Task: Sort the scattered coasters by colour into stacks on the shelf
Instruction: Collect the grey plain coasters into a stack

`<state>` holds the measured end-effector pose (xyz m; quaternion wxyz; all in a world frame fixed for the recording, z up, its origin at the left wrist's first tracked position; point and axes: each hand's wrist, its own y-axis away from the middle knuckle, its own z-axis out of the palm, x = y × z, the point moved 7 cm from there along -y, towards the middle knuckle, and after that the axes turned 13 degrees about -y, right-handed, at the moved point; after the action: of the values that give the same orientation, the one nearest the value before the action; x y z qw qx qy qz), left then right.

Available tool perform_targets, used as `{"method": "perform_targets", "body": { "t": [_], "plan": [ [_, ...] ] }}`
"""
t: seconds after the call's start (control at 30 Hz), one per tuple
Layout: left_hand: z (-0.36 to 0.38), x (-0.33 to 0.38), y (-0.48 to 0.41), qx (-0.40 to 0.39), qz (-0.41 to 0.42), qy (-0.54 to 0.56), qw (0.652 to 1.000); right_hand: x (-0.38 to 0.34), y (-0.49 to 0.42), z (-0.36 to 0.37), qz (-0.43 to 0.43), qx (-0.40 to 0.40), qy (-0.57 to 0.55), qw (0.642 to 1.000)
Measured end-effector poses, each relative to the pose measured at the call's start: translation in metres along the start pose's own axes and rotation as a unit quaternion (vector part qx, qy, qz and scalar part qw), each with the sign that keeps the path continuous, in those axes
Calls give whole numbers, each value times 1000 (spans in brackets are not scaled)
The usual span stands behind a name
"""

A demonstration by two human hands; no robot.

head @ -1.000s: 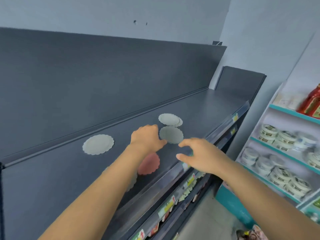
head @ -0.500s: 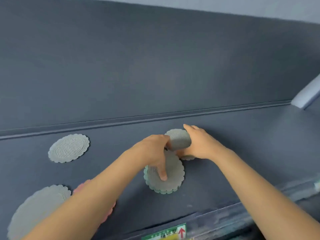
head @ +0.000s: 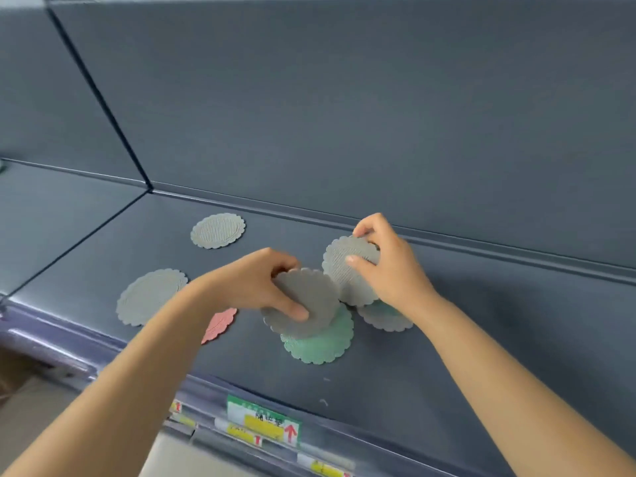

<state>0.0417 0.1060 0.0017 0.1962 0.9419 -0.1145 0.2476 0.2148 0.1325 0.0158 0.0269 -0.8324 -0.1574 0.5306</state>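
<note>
Nearest us, below both hands, the shelf edge carries a green price label with a red arrow and some yellow tags beside it. Just beyond that edge, under our left hand, a green coaster lies flat on the shelf. Our left hand pinches a grey coaster between thumb and curled fingers, holding it tilted so that it overlaps the green one. Beneath our left forearm a pink coaster peeks out, mostly hidden. Further to the left of that hand a large grey coaster rests flat by the front edge.

Our right hand grips a ribbed grey coaster upright, thumb on its face and fingers behind the rim; its edge sits just beside the coaster in the left hand. Under the right hand another pale coaster lies on the shelf, with a green tint where the hand shades it.

Beyond the left hand, near the back wall, a lone ribbed grey coaster lies well apart from the others. Behind both hands rises the dark back panel.
</note>
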Motion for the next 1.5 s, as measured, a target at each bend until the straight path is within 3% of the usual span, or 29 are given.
{"method": "perform_targets", "body": {
  "t": [0.1, 0.23, 0.4, 0.53, 0.77, 0.97, 1.33, 1.43, 1.5],
  "plan": [
    [-28, -37, 42, 122, -58, 212, 968, -19, -13, 19, -5, 4, -98, 995],
    [-54, -89, 105, 280, -117, 430, 850, -49, -23, 82, 46, -53, -218, 973],
    [-85, -171, 193, 383, -147, 523, 747, -104, -27, 194, 73, -110, -263, 956],
    [-108, -248, 265, 420, -157, 540, 712, -158, -24, 294, 58, -141, -287, 946],
    [-151, -395, 361, 451, -226, 462, 729, -229, -44, 448, 59, -103, -304, 945],
    [-195, -502, 372, 449, -268, 443, 728, -257, -81, 536, 78, -111, -291, 947],
    [-339, -654, 272, 406, -259, 204, 852, -266, -221, 668, 139, -31, -357, 923],
    [-369, -680, 237, 335, -222, 34, 915, -273, -254, 704, 169, -42, -367, 914],
    [-379, -688, 222, 280, -188, -74, 939, -277, -273, 727, 175, -50, -359, 916]
  ]
}}
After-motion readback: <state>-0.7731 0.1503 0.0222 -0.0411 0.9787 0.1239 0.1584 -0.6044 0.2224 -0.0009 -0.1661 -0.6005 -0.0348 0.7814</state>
